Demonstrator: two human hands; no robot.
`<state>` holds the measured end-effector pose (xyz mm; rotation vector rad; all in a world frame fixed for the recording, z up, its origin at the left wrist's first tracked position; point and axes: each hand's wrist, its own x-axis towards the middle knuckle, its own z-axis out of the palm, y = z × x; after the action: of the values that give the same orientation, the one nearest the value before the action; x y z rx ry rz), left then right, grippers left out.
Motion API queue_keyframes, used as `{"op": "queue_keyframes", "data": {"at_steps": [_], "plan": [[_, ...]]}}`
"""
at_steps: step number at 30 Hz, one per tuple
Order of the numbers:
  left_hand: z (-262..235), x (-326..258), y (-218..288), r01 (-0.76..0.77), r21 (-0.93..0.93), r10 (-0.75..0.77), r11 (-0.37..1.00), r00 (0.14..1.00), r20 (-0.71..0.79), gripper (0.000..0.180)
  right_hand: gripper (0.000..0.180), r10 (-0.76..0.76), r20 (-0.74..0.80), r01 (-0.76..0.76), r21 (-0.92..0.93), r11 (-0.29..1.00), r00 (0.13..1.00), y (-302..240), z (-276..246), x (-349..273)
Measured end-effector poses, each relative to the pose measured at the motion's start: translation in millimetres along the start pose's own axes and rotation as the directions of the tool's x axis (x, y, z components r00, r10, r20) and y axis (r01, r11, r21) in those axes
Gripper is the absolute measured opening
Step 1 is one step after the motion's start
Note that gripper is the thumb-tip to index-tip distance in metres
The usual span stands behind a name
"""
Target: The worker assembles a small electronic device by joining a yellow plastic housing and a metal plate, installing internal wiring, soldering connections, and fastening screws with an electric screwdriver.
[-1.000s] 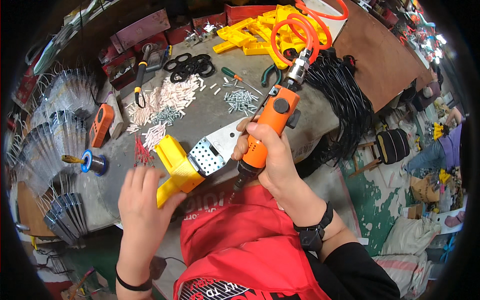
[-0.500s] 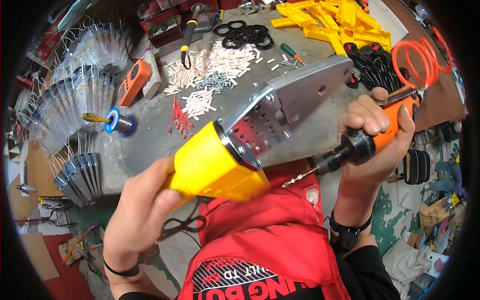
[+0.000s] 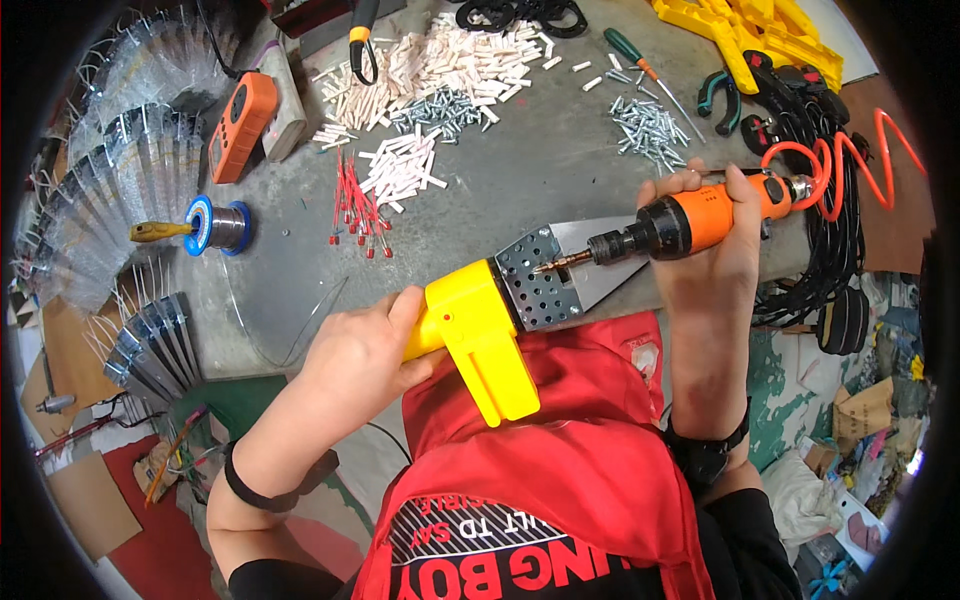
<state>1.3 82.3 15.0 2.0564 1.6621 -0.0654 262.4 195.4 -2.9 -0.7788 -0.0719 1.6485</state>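
Note:
My left hand [image 3: 365,345] is closed round the handle of a yellow pipe welding iron [image 3: 475,325], whose perforated metal guard and flat grey heating plate [image 3: 600,240] point right, at the bench's front edge. In my right hand [image 3: 705,220] is an orange-and-black air drill [image 3: 700,218] with a coiled orange hose at its back. The drill's bit [image 3: 550,267] points left, with its tip over the holes of the perforated guard. Whether the tip touches the metal I cannot tell.
White ceramic tubes [image 3: 440,65] and screws [image 3: 652,130] lie in heaps on the grey bench. Red-headed wires [image 3: 358,215], a solder spool [image 3: 218,228] and an orange meter [image 3: 243,125] lie left; a screwdriver [image 3: 655,82], black cables [image 3: 835,240] and yellow housings [image 3: 760,40] lie right.
The welding iron has swung from an upward tilt to lie lower and more level. The drill has moved left and turned, bringing its bit over the perforated guard.

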Motion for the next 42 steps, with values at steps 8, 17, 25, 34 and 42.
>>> {"op": "queue_keyframes", "data": {"at_steps": [8, 17, 25, 34, 42], "plan": [[8.1, -4.6, -3.9, -0.041, 0.053, 0.044, 0.998, 0.998, -0.046, 0.048, 0.027, -0.032, -0.024, 0.029, -0.120, 0.992, 0.999, 15.4, 9.2, -5.3], [14.0, -8.6, -2.9, -0.048, 0.049, 0.052, 0.998, 0.996, -0.078, 0.050, 0.027, -0.050, -0.033, 0.043, -0.192, 0.980, 0.998, 18.8, 21.3, -14.7], [21.1, -8.8, -6.0, -0.097, 0.053, 0.105, 0.994, 0.977, -0.187, 0.056, 0.025, -0.032, -0.030, 0.023, -0.251, 0.968, 0.999, 18.0, 20.0, -9.5], [16.5, -6.6, -5.1, -0.089, 0.053, 0.095, 0.995, 0.987, -0.126, 0.049, 0.025, -0.076, -0.032, 0.066, -0.258, 0.964, 0.997, 18.2, 23.5, -19.3], [9.4, -1.4, -1.2, -0.023, 0.025, 0.024, 0.999, 0.998, -0.053, 0.046, 0.025, -0.196, 0.003, 0.194, -0.158, 0.968, 0.981, -20.9, 4.8, -5.7]]}}
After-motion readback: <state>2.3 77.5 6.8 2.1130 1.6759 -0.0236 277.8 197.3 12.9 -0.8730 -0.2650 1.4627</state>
